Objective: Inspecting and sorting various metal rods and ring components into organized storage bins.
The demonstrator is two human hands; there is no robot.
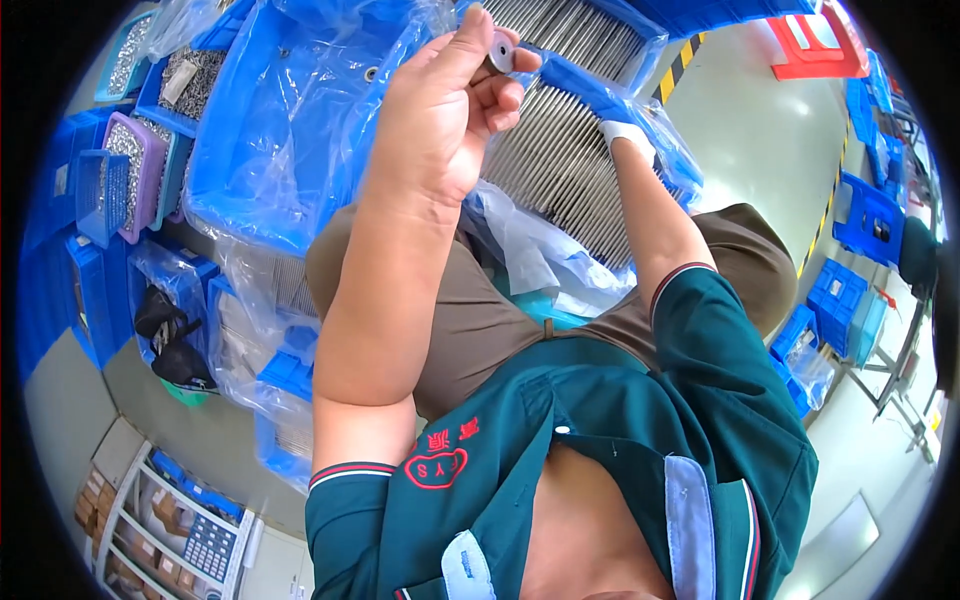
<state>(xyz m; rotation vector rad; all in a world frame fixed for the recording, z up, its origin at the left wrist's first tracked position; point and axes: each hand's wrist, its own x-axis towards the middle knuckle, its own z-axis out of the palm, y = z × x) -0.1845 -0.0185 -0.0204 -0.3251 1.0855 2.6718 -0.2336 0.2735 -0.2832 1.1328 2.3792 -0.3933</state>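
the left hand, palm turned up, pinches a small metal ring between thumb and index finger, with its dark centre facing the head camera; the other fingers curl loosely below it. the ring is held up in the air, near the inner edge of a blue bin lined with clear plastic, inside which at least 1 small round piece shows. the right hand, in what looks like a white glove, reaches to the far right edge of a crate packed with rows of thin metal pieces set on edge; its fingers are hidden, so i cannot tell whether they are grasping anything. plastic film bunches at the near side of these rows, between the person's knees. the ring should be stiff and hard, fairly heavy for its size but easy for 1 hand, and not fragile; its smooth metal could turn slippery if there is oil on it, which i cannot tell. the outer rim seems the best place to take hold, with thumb and index finger on opposite sides, leaving the face and the centre uncovered. the packed pieces look rigid too, probably heavy all together and easiest to grip by their exposed upper edges.
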